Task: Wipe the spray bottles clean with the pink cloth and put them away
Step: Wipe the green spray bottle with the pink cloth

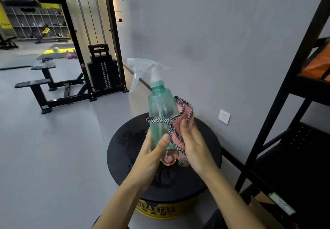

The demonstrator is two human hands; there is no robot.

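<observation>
A translucent green spray bottle (160, 107) with a clear trigger head stands upright in the air over a round black platform. My left hand (151, 153) grips its lower part from the left, thumb across the front. My right hand (192, 143) presses the pink cloth (182, 121), edged in black-and-white check, against the bottle's right side. The cloth wraps partly around the body. Below the bottle's base a small pinkish round object (167, 160) shows between my hands; I cannot tell what it is.
The round black platform (125, 150) with a yellow band sits on the grey floor by the wall. A black metal shelf rack (285, 121) stands at the right. A cable weight machine (101, 67) and black benches (42, 82) are to the left. A wall socket (224, 116) is nearby.
</observation>
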